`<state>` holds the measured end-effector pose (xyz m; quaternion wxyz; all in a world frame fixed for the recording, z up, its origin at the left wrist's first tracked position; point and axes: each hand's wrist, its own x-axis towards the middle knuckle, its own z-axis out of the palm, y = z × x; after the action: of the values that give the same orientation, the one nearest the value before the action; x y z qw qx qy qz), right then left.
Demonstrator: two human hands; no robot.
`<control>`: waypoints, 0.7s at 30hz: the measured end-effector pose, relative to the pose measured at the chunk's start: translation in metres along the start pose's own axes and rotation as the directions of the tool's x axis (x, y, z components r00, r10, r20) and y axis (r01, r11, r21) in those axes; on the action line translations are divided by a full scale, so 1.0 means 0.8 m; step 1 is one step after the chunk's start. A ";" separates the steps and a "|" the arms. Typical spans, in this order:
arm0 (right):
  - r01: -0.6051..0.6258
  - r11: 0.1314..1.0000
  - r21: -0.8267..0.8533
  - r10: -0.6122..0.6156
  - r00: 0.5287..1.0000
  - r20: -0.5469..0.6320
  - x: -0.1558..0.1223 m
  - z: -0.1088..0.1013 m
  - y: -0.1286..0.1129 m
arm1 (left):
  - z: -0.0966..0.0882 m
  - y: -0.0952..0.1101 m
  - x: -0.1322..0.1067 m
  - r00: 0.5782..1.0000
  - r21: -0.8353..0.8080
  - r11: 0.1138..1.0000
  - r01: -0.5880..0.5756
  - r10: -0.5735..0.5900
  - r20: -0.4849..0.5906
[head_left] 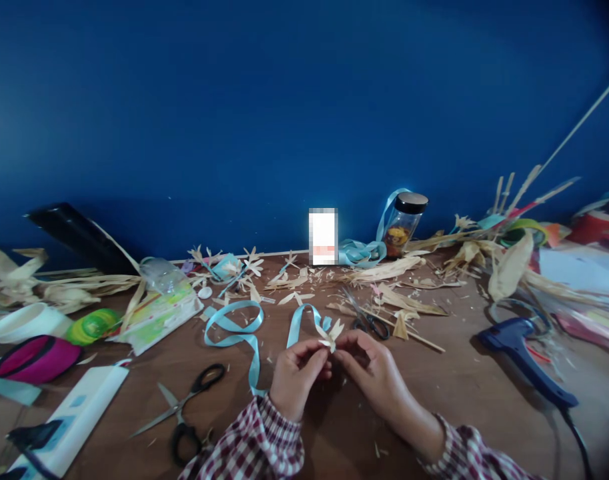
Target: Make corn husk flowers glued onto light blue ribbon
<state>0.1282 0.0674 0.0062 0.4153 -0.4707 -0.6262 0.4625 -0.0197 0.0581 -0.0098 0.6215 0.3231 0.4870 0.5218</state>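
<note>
Husk flower [331,338], lower centre of the frame, is pinched by the left hand [295,378] and right hand [377,373], both curled nearly closed; thin petals [337,328] could get torn if squeezed too hard tbh.

Dim light | wall [284,113] paler at left | soft shadow beside glue gun [529,363] | pixelated patch [323,236] | dark upper-right corner

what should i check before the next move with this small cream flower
1. Small cream papery flower held: ok, between left hand and right hand.
2. Shiny light-blue ribbon joined to flower: cannot tell, hands hide it.
3. Black-handled metal scissors at left closed: not ok, blades apart.
4. Dark-blue plastic glue gun clear of hands: ok, lies apart.
5. Glue gun cool: cannot tell.
6. Brown tabletop free of scraps: not ok, pale bits scattered.
</note>
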 end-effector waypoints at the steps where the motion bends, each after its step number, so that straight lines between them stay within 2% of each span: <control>1: 0.007 1.000 0.001 -0.007 1.000 0.005 0.000 0.000 0.001 | 0.001 0.002 -0.001 1.000 -0.047 0.999 0.018 -0.019 -0.005; 5: 0.055 0.996 -0.075 -0.056 0.998 -0.013 0.002 -0.001 0.006 | 0.003 0.015 -0.006 0.998 -0.142 0.988 0.064 -0.063 0.009; 8: 0.119 0.980 -0.161 -0.121 0.993 -0.005 0.003 -0.002 0.009 | 0.002 0.020 -0.005 0.998 -0.039 0.997 0.066 -0.066 -0.001; 12: 0.152 0.973 -0.172 -0.151 0.988 0.019 0.002 -0.002 0.011 | -0.004 0.013 -0.001 0.999 0.080 0.996 0.049 -0.048 -0.023; 17: 0.205 0.965 -0.161 -0.201 0.979 0.042 0.002 -0.002 0.010 | -0.006 0.005 0.002 0.996 0.061 0.994 0.088 -0.086 -0.039; 21: 0.250 0.954 -0.168 -0.239 0.968 0.078 0.003 -0.003 0.009 | -0.004 0.006 0.002 0.993 -0.011 0.993 0.121 -0.121 -0.012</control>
<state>0.1315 0.0712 0.0003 0.4080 -0.4112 -0.7297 0.3634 -0.0242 0.0609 -0.0066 0.6506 0.2865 0.5068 0.4876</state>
